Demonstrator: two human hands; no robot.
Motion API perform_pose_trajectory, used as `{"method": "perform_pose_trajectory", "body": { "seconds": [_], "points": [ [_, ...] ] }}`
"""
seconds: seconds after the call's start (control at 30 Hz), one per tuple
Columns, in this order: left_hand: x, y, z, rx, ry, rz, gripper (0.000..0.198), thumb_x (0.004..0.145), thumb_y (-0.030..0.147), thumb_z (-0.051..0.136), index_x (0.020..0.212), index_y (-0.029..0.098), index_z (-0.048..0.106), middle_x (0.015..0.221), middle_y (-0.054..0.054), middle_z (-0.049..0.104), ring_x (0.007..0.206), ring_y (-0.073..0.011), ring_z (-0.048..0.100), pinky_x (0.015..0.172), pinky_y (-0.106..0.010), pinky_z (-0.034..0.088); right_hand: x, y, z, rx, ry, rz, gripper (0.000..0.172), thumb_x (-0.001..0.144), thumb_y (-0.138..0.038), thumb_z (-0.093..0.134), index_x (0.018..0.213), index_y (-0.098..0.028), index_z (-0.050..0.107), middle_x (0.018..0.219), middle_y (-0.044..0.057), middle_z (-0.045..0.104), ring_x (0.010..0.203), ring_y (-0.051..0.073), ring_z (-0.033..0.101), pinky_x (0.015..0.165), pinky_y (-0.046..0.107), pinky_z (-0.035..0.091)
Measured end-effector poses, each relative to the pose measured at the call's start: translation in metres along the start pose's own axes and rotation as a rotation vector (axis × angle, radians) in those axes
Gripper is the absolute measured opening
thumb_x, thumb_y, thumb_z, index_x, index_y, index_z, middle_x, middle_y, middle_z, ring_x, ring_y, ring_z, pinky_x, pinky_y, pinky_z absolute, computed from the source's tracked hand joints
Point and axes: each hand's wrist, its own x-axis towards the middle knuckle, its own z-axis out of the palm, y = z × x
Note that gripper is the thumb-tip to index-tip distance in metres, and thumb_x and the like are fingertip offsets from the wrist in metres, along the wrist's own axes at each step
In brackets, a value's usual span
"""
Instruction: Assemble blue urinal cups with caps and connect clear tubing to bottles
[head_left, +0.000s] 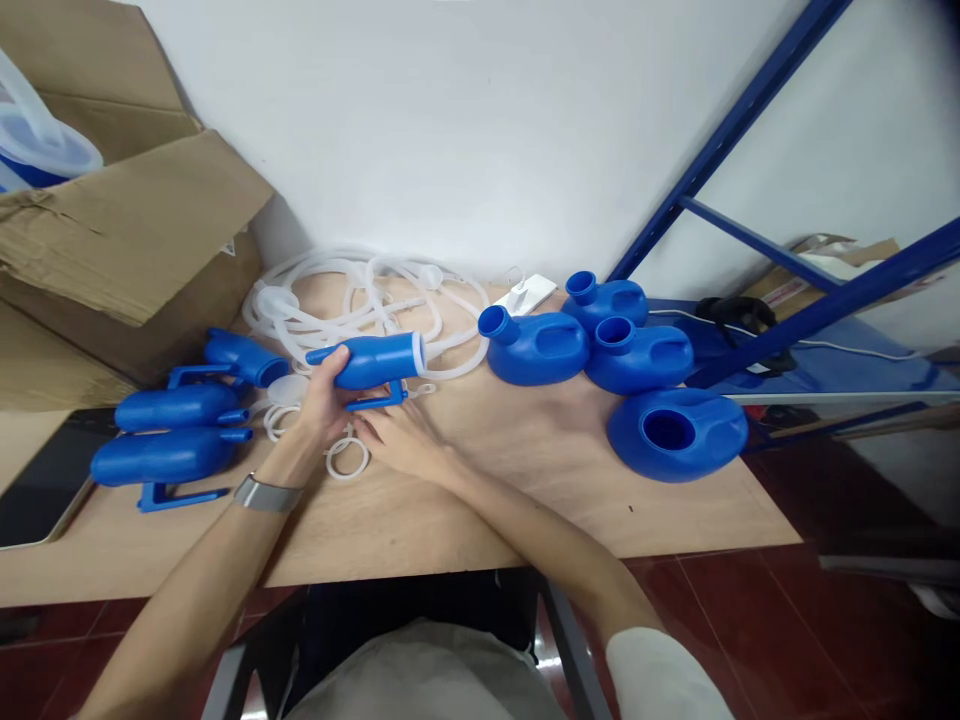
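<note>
My left hand [324, 395] is closed around a blue plastic funnel piece [371, 362] with a side handle, held above the table. A white ring sits around its wide mouth, which points right. Just under the handle, my right hand [405, 440] reaches left with its fingertips close together beside a loose white ring [347, 458]. The funnel piece and its handle partly cover those fingers, so whether they grip anything is unclear. Further left lies another blue funnel piece [244, 355], with two more blue handled pieces [169, 455] in front of it.
Coiled clear hoses [322, 300] lie against the wall. Several blue jugs [540, 350] stand at the right, near a blue metal rack [720, 140]. A cardboard box [142, 230] fills the back left. A phone-like dark tablet [52, 480] lies by the left edge.
</note>
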Motion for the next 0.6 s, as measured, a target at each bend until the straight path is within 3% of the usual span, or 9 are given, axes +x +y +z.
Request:
{"method": "perform_pose_trajectory", "body": {
  "seconds": [0.17, 0.27, 0.47, 0.6],
  "points": [
    [0.006, 0.015, -0.005, -0.092, 0.038, 0.072, 0.047, 0.079, 0.059, 0.078, 0.102, 0.018, 0.070, 0.086, -0.007, 0.077, 0.074, -0.0255, 0.076, 0.061, -0.032, 0.063, 0.037, -0.016, 0.016, -0.085, -0.094, 0.064, 0.034, 0.102, -0.034, 0.065, 0.126, -0.010, 0.072, 0.140, 0.022, 0.066, 0.135, 0.037, 0.054, 0.112, 0.052, 0.046],
    [0.007, 0.018, -0.005, -0.112, 0.050, 0.074, 0.045, 0.079, 0.059, 0.077, 0.099, 0.019, 0.069, 0.084, -0.005, 0.076, 0.066, -0.0207, 0.071, 0.056, -0.029, 0.059, 0.048, -0.017, 0.021, -0.064, -0.088, 0.065, 0.034, 0.097, -0.026, 0.068, 0.126, -0.008, 0.072, 0.140, 0.025, 0.065, 0.135, 0.041, 0.052, 0.112, 0.055, 0.044],
    [0.002, 0.022, -0.002, -0.066, -0.023, 0.085, 0.051, 0.076, 0.063, 0.077, 0.102, 0.021, 0.067, 0.085, -0.003, 0.075, 0.069, -0.0203, 0.068, 0.059, -0.032, 0.059, 0.050, 0.000, 0.017, 0.053, -0.028, 0.027, 0.025, 0.099, -0.012, 0.058, 0.118, -0.011, 0.074, 0.140, 0.018, 0.065, 0.138, 0.038, 0.051, 0.114, 0.052, 0.044],
    [0.000, 0.026, -0.005, -0.051, -0.057, 0.100, 0.053, 0.078, 0.064, 0.075, 0.109, 0.023, 0.067, 0.092, 0.000, 0.076, 0.079, -0.0202, 0.068, 0.063, -0.030, 0.058, 0.048, 0.015, 0.015, 0.399, 0.098, 0.113, 0.019, 0.102, -0.016, 0.061, 0.115, -0.018, 0.075, 0.140, 0.012, 0.065, 0.140, 0.029, 0.053, 0.122, 0.047, 0.041]
  ]
}}
